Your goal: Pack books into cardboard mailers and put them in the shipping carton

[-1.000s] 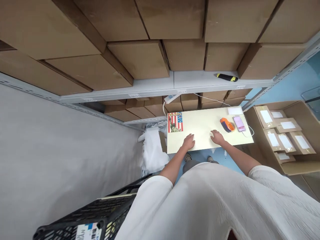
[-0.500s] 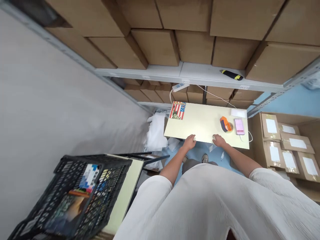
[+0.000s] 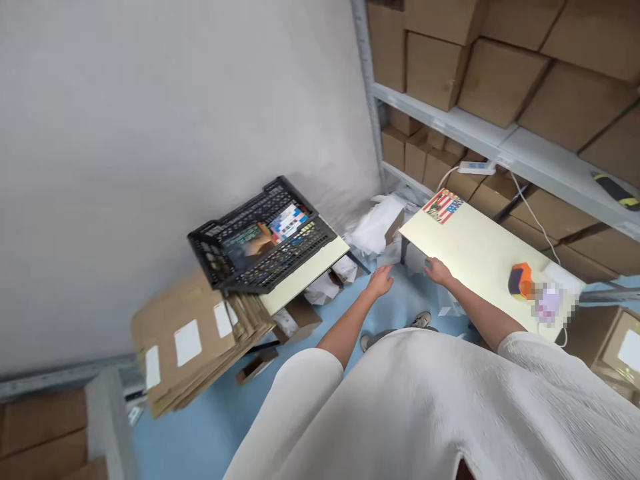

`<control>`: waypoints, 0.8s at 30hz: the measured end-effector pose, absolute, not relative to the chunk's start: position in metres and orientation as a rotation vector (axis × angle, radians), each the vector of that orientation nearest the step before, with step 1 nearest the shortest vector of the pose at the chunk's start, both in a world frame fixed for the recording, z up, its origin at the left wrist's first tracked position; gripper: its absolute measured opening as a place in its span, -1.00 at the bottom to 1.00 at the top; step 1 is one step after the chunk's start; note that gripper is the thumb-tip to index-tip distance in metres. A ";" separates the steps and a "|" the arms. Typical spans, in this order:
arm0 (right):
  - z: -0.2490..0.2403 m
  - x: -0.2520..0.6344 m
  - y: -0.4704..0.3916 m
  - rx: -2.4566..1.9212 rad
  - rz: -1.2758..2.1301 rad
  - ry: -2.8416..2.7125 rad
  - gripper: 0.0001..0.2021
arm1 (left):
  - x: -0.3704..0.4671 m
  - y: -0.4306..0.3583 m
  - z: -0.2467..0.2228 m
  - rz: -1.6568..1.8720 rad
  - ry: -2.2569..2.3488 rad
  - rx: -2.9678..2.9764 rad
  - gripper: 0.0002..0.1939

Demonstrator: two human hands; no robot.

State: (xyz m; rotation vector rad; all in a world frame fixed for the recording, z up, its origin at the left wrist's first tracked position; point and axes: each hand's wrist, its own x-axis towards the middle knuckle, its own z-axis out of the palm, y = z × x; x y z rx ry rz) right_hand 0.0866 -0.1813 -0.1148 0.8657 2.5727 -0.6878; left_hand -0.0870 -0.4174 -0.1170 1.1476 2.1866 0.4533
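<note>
My left hand hangs over the floor between the two tables, fingers stretched out and nothing in it. Beside the near long edge of the pale yellow table, my right hand is loosely open and holds nothing; whether it touches the edge I cannot tell. On that table lie a flat picture with the Statue of Liberty and stripes, an orange tape dispenser and a blurred-out phone. A black plastic crate with colourful printed items inside stands on a second pale table to the left.
Flattened cardboard boxes are stacked left of the crate. Brown cartons fill the shelf at the right, where a utility knife lies. White wrapping sits between the tables. Labelled parcels are at the lower right.
The view has swung left, bringing the crate and the flattened boxes further in. My left hand has come off the edge of the yellow table; my right hand has shifted toward its left end.
</note>
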 end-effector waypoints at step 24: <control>-0.139 -0.112 -0.265 0.428 -0.523 2.535 -0.46 | -0.188 -0.460 -0.179 0.867 2.172 0.650 -0.37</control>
